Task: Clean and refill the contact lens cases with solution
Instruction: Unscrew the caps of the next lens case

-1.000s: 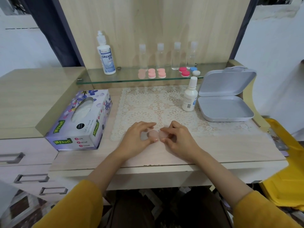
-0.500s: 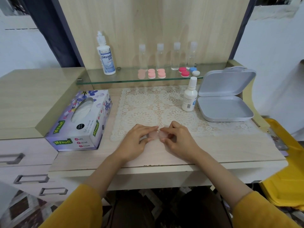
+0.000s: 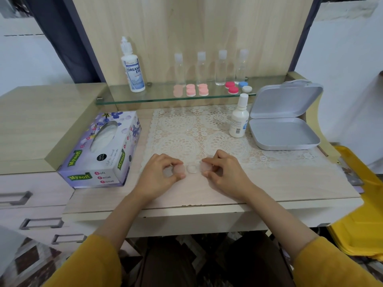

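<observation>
Near the front edge of the desk (image 3: 196,195), about midway along it and just clear of the lace mat's (image 3: 176,129) front border, a contact lens case (image 3: 192,168) lies flat. One whitish round well shows between the two hands. The left hand (image 3: 159,177) pinches a pale pink cap (image 3: 179,170) between thumb and fingertips, just beside that well. The right hand (image 3: 224,176) pinches a second pink cap (image 3: 205,168) on the well's other side. Each grip is closed on its cap. Whether the second cap is lifted clear or sits over a hidden well, I cannot tell.

These parts look like thin moulded plastic: very light, stiff and smooth. They are probably slippery once wet and apt to skid on the desk's glossy top. A fingertip pinch at the rim suits each cap. The base is best steadied by its outer wall, with fingers kept out of the well. Little force seems needed, and a hard squeeze could flick a cap away.

A small white solution bottle (image 3: 238,119) stands upright on the mat toward the desk's right rear, just beside an open grey box (image 3: 284,131). It looks light and is best grasped round its middle. A tissue box (image 3: 99,150) sits at the desk's left edge. Spare cases (image 3: 190,90) line the glass shelf (image 3: 165,100) at the rear.
</observation>
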Demonstrator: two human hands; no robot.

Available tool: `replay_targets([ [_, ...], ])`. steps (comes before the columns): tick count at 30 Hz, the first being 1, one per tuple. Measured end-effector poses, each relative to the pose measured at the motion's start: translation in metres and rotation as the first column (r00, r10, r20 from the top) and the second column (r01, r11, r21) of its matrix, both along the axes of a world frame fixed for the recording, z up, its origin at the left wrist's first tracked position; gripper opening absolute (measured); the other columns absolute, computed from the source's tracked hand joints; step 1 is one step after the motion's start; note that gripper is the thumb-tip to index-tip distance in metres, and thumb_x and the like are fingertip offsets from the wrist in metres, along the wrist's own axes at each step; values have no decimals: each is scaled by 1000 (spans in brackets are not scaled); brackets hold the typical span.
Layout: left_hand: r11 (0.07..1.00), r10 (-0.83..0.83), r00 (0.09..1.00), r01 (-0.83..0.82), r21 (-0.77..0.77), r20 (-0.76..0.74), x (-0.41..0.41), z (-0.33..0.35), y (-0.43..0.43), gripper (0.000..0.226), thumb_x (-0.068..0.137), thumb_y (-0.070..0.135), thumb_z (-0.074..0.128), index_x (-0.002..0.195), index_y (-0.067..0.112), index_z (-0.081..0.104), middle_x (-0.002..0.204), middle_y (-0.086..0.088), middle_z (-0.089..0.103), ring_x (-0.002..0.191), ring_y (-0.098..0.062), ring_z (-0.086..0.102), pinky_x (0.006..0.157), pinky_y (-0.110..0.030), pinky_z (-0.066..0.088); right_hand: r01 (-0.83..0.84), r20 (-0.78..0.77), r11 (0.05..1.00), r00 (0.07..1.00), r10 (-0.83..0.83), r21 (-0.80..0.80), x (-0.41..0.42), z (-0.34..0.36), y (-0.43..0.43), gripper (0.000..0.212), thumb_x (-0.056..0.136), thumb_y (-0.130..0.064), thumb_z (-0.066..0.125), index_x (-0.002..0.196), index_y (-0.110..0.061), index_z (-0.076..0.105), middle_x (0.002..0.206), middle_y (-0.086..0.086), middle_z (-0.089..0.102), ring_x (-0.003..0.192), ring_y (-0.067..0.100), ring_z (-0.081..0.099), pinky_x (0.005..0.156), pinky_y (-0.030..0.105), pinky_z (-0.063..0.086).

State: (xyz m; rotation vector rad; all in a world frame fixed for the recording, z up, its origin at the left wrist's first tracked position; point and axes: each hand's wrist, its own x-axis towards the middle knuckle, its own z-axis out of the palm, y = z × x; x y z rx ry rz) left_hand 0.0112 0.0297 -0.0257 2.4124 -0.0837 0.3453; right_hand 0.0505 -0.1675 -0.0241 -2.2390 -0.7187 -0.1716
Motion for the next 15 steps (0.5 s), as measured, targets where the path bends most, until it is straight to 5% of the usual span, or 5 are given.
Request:
replay_targets([
  [2, 1000, -10, 1000, 10, 29, -18, -2, -2, 3, 33, 70, 27, 78, 101, 20, 68, 96, 6, 60, 98, -13, 48, 90, -26, 40, -1, -1, 1000, 1000, 1, -1, 0, 0, 0, 29, 80, -10, 68, 109, -8, 67, 80, 5, 46, 77, 21, 51, 76, 25, 41],
  [6, 997, -49, 998, 51, 53, -44, -1, 0, -5, 65, 57, 63, 63, 109, 25, 66, 97, 14, 54, 99, -7, 44, 90, -24, 34, 4, -4, 1000, 1000, -4, 6, 0, 1, 0, 31, 80, -10, 68, 111, -8, 66, 78, 0, 44, 75, 18, 49, 72, 17, 37],
  [11, 998, -55, 998, 56, -19, 27, 7, 1, -22, 34, 69, 30, 78, 101, 20, 70, 88, 12, 59, 90, -7, 48, 82, -17, 38, 17, 2, 1000, 1000, -17, 26, -2, 0, 1, 34, 77, -14, 71, 111, -10, 66, 78, -4, 45, 72, 12, 49, 70, 11, 35],
  [15, 996, -62, 996, 65, -58, 65, 8, -3, -23, 28, 67, 25, 80, 94, 17, 73, 85, 8, 63, 84, -8, 55, 76, -17, 43, 40, -24, 998, 999, -39, 52, -3, 0, 1, 31, 71, -20, 77, 99, -10, 68, 79, -7, 48, 71, 3, 48, 68, 7, 36],
])
